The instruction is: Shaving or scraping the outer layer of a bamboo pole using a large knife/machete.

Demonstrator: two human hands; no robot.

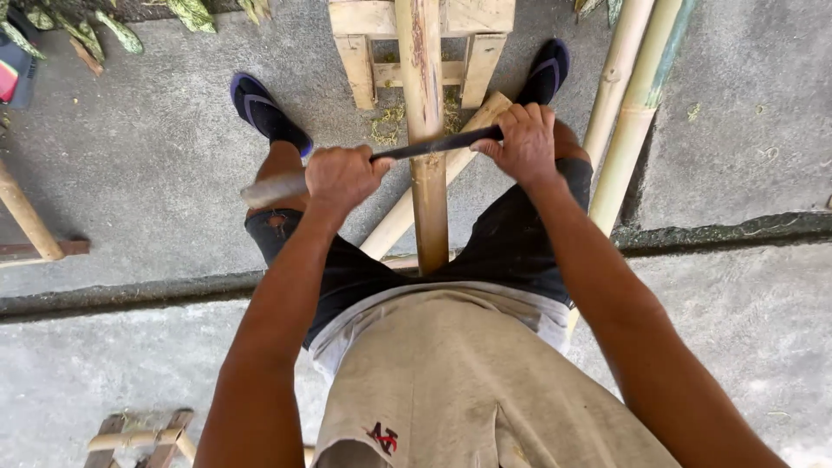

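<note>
- Between the knees, a split bamboo strip (427, 130) runs from the lap to a wooden stand (421, 35) on the concrete floor (156, 156).
- Left hand (345, 178) clenches the knife handle (276, 187); right hand (523, 143) grips the far end of the dark blade (433, 146).
- Best kept level across the strip, pressure even from both sides.

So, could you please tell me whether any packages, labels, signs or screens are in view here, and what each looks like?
Small logo: on the hem of the grey shirt, bottom centre; a red and dark mark.
Red and dark object: at the top left edge, cut off; cannot tell whether it is a package.
No signs or screens.
</note>
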